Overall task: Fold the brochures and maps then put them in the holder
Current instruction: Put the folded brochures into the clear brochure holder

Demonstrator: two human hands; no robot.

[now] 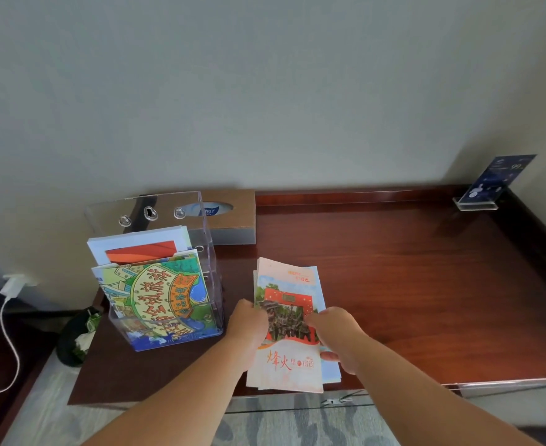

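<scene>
Brochures (287, 365), a folded stack with a red gate photo on top, lie flat on the desk (426, 284) at its near edge, just right of the holder (208, 230). Both hands are on them. The left hand (247, 320) curls its fingers over the left long edge at mid-length. The right hand (337, 333) pinches the right long edge, one fingertip showing lower down at the side. Judgement: thin glossy paper, light, floppy along its length, and the sheets likely slide on each other; the edges already sit a bit fanned. Best held by both long edges as now, squared up first, then stood on the short end to drop in.

The holder is clear acrylic, upright, with two stepped pockets. The front pocket has a cartoon map (159, 294), the rear one a white booklet (136, 244). Both look fairly full, so slot room may be tight; cannot tell how much is free.

A tissue box (233, 220) sits behind the holder at the wall. A blue sign stand (490, 185) is at the far right corner, well apart. A white charger (11, 284) with its cable hangs off the desk to the left. Nothing lies between the stack and the holder.
</scene>
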